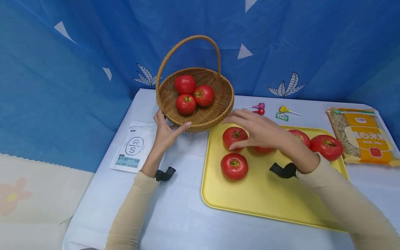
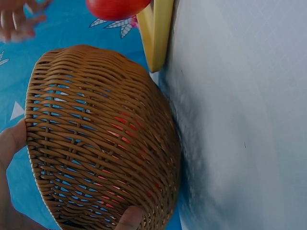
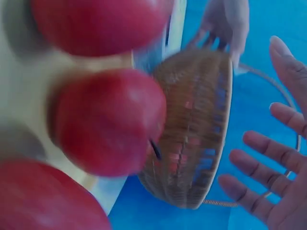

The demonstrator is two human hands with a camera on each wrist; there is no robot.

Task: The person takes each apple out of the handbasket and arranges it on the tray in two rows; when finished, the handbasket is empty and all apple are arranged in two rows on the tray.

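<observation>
My left hand (image 1: pixel 167 133) grips the near-left rim of a brown wicker basket (image 1: pixel 218 113) with a tall arched handle. Three red apples (image 1: pixel 204 95) lie inside it, and their red shows through the weave in the left wrist view. The basket tilts toward me. My right hand (image 1: pixel 260 130), its fingers spread in the right wrist view, hovers over the yellow tray (image 1: pixel 265 198) and holds nothing. Below its thumb sits a red apple (image 1: pixel 235 135). Another apple (image 1: pixel 234 167) is nearer to me, and more lie partly hidden behind the right hand and forearm.
A white printed pouch (image 1: pixel 132 147) lies left of the basket. Several lollipops (image 1: pixel 284 109) and a small green packet (image 1: pixel 282 116) lie behind the tray. To the tray's right is a noodle bag (image 1: pixel 364 135). A blue curtain (image 1: pixel 200 21) hangs behind the table.
</observation>
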